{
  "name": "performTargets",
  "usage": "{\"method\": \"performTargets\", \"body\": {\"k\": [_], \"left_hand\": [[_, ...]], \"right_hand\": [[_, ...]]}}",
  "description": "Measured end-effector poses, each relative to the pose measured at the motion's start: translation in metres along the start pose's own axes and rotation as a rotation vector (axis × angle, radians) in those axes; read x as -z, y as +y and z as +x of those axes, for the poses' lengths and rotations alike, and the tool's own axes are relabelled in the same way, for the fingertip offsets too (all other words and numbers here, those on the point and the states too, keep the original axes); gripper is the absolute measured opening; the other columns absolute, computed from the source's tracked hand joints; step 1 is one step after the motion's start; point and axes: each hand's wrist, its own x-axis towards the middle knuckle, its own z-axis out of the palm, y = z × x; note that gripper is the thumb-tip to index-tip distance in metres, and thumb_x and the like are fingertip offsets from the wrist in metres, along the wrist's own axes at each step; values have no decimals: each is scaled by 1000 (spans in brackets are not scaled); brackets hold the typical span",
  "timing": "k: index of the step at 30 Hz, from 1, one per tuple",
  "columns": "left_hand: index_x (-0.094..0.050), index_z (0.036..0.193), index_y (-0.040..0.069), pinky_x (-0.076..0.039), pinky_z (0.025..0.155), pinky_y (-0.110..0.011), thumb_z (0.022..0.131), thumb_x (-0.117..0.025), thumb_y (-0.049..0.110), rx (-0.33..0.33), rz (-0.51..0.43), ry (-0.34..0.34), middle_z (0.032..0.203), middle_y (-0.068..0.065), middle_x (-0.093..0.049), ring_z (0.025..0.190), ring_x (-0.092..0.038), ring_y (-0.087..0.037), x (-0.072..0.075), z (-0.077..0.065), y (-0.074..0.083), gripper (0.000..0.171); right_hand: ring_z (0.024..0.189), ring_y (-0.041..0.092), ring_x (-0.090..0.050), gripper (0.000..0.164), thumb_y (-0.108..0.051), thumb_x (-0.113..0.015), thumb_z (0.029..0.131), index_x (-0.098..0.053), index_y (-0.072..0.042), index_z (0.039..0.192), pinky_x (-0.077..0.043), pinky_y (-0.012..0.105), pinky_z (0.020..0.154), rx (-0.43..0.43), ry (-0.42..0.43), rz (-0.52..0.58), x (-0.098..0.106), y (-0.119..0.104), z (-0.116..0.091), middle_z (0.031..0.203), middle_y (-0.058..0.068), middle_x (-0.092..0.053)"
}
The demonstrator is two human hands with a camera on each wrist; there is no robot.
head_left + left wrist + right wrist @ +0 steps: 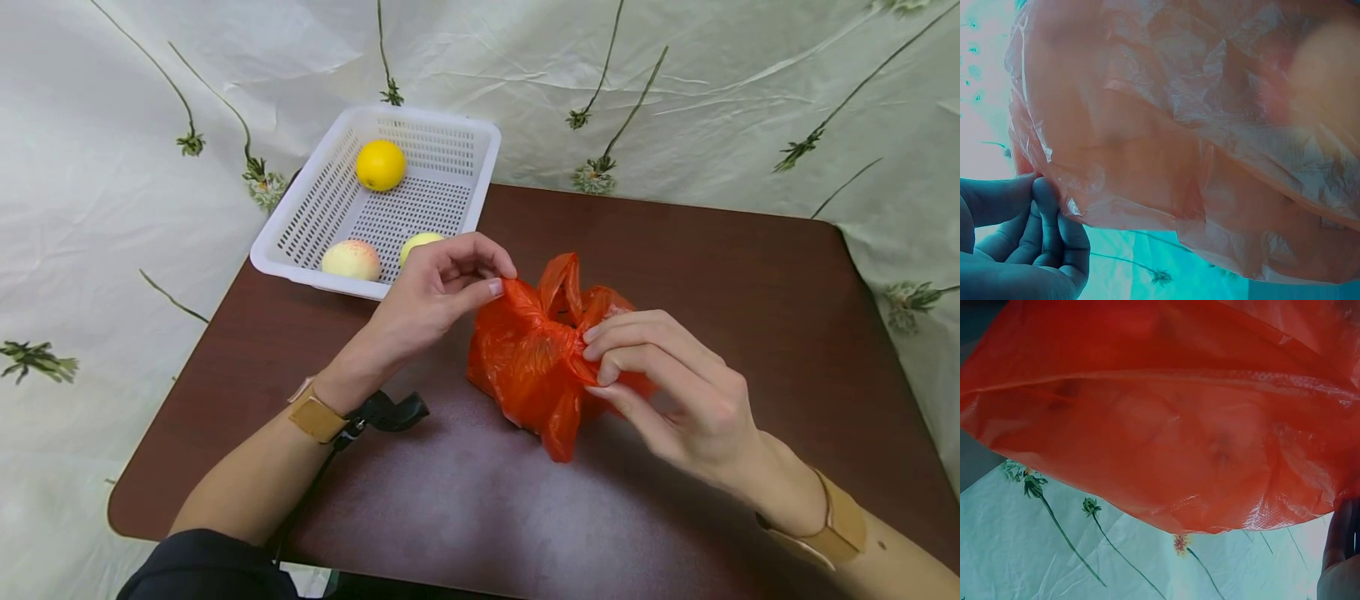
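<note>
A crumpled red plastic bag (525, 367) sits on the table, its top gathered and its handles sticking up and out. My left hand (442, 287) pinches the bag's upper left edge between thumb and index finger; the left wrist view shows the same pinch on the thin plastic (1116, 150). On the other side my right hand (682, 392) pinches the gathered plastic near the middle with thumb and fingertips. In the right wrist view the bag (1166, 444) fills most of the picture, and only part of the hand (1341, 569) shows. What lies inside the bag is hidden.
A white perforated basket (300, 271) stands at the back left of the brown table (750, 292). It holds an orange (381, 165), a peach (351, 260) and a yellow-green fruit (420, 242) partly behind my left hand. Flower-printed cloth (720, 108) hangs behind.
</note>
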Motion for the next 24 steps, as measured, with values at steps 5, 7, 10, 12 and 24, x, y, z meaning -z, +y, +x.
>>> {"method": "performTargets", "body": {"k": [5,7,10,12,24], "left_hand": [[-60,95,-7,-48,70,-32,85,-59,-9,-6,-16,16,93,-18,-60,81,-54,-34,1,1,-3,9],[-60,93,-8,-48,69,-32,85,-59,-10,-13,-23,26,92,-18,-60,79,-54,-35,1,1,-4,9],[-60,92,-9,-48,68,-31,85,-57,-11,-21,-46,46,91,-20,-59,78,-52,-36,2,2,-7,8],[-59,92,-10,-48,69,-31,85,-56,-12,-20,-64,63,91,-20,-59,78,-52,-38,2,2,-10,9],[-59,95,-9,-48,73,-33,85,-56,-13,-25,-187,119,94,-22,-57,80,-51,-38,12,6,-37,11]], "right_hand": [[84,35,-59,17,-5,-72,80,-60,6,75,-47,42,81,-19,-1,33,0,-3,-1,86,21,-62],[84,35,-60,17,-4,-72,80,-59,6,75,-47,42,81,-12,0,48,0,-3,-1,85,21,-62],[83,35,-60,17,-4,-71,80,-59,7,75,-47,41,80,2,2,71,-1,-4,-2,85,21,-62],[82,35,-60,17,-3,-71,80,-59,7,75,-48,41,79,7,1,78,-2,-4,-2,84,21,-62],[81,33,-60,16,-4,-71,81,-59,6,75,-48,38,78,11,-20,66,-3,-7,-4,84,19,-62]]}}
